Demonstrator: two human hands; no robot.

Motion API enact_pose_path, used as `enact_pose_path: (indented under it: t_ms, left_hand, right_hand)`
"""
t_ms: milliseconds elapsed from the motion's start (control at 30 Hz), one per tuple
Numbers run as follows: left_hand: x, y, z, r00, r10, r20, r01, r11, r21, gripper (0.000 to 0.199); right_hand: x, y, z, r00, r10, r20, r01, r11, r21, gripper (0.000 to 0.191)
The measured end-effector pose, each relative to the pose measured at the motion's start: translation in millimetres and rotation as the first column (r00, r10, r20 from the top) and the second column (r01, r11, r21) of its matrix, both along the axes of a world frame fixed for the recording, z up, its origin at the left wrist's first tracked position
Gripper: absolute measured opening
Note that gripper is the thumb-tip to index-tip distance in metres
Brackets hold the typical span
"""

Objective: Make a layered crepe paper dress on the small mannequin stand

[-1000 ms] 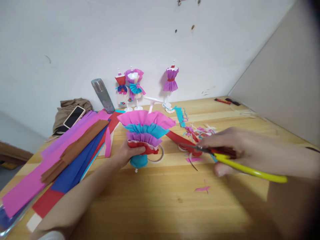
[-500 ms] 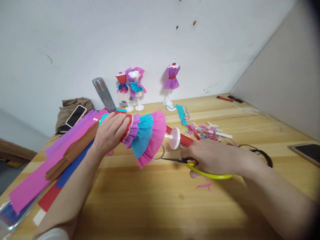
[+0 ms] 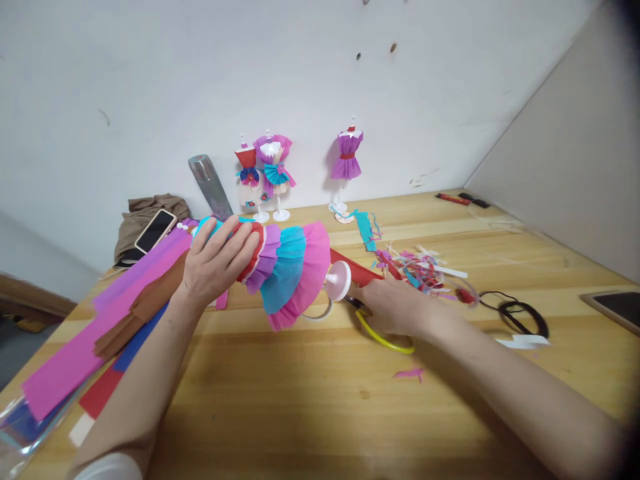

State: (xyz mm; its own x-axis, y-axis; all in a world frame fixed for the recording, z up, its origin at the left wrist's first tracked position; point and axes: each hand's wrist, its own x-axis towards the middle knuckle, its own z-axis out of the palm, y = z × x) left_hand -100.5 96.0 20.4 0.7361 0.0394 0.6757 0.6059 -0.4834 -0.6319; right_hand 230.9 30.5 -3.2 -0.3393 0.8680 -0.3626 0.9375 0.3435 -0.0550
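Note:
My left hand point(image 3: 217, 260) is wrapped around the bodice of a small dress-form doll stand point(image 3: 338, 281), tipped on its side with its round white base to the right. It wears a tiered paper dress point(image 3: 287, 270) with a red and blue top and purple, blue and pink ruffles. Close by the base, my right hand point(image 3: 393, 303) is closed on scissors point(image 3: 385, 339) with a yellow handle; its fingertips are partly hidden. A red paper strip point(image 3: 350, 268) lies behind that hand. Under the skirt's edge, a pale ring point(image 3: 320, 313) shows in part.
Long coloured paper strips point(image 3: 65, 363) cover the table's left side. Dressed mini forms point(image 3: 347, 157) and a bottle point(image 3: 210, 183) stand by the wall. Paper scraps point(image 3: 420, 267), a black cord coil point(image 3: 525, 320) and a phone point(image 3: 615, 303) are to the right.
My right hand and the scissors have shifted left and away from me, nearer the base. The dress form's base end has moved slightly left; my left hand keeps its hold.

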Motion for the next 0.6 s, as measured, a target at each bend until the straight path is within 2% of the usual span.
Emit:
enact_pose_path:
  t_ms: [67, 133, 200, 267, 333, 400, 433, 467, 500, 533, 600]
  left_hand:
    - [1.3, -2.7, -1.6, 1.0, 0.004, -0.005, -0.004, 1.0, 0.002, 0.047]
    - [2.2, -5.2, -2.6, 1.0, 0.004, -0.006, -0.004, 1.0, 0.002, 0.051]
    - [2.5, -7.0, -3.3, 1.0, 0.001, -0.011, -0.001, 1.0, 0.021, 0.052]
    - [2.3, -8.2, -5.0, 1.0, 0.002, -0.02, -0.002, 0.999, 0.034, 0.051]
    - [2.1, -9.3, -8.6, 1.0, 0.008, -0.023, -0.008, 1.0, 0.009, 0.052]
    - [2.4, -10.8, -14.1, 1.0, 0.005, -0.026, -0.005, 1.0, -0.021, 0.053]
    - [2.8, -11.6, -17.2, 1.0, 0.001, -0.026, -0.001, 1.0, -0.026, 0.054]
    - [3.2, -12.4, -20.3, 1.0, -0.007, -0.025, 0.007, 1.0, -0.019, 0.054]
    - [3.4, -13.1, -23.5, 1.0, -0.019, -0.021, 0.019, 1.0, -0.005, 0.055]
    - [3.3, -13.5, -26.4, 0.999, -0.032, -0.015, 0.032, 0.999, 0.013, 0.055]
    - [1.7, -13.5, -31.5, 0.999, -0.036, 0.007, 0.036, 0.999, 0.028, 0.055]
  right_hand:
    - [-4.4, -1.0, 3.6, 0.997, 0.009, 0.071, -0.005, 0.998, -0.055, 0.043]
    - [-5.1, -1.3, 10.1, 0.996, 0.022, 0.082, -0.016, 0.997, -0.073, 0.039]
    - [-1.0, 0.4, 16.6, 0.997, -0.017, 0.078, 0.02, 0.999, -0.035, 0.025]
    - [6.4, 4.5, 21.1, 0.989, -0.138, 0.053, 0.134, 0.989, 0.07, 0.024]
    - [13.6, 10.6, 21.3, 0.969, -0.229, -0.089, 0.243, 0.949, 0.2, 0.029]
    - [17.3, 16.9, 15.6, 0.92, -0.165, -0.356, 0.25, 0.946, 0.205, 0.03]
    - [17.3, 19.6, 10.6, 0.862, -0.099, -0.497, 0.189, 0.973, 0.134, 0.029]
    - [15.9, 21.6, 4.6, 0.775, -0.047, -0.63, 0.085, 0.996, 0.031, 0.03]
    - [13.2, 22.7, -1.7, 0.679, -0.025, -0.734, -0.043, 0.996, -0.074, 0.035]
    - [9.6, 22.8, -7.8, 0.589, -0.027, -0.808, -0.173, 0.972, -0.158, 0.04]
    - [0.7, 19.7, -17.1, 0.447, -0.053, -0.893, -0.348, 0.909, -0.228, 0.048]
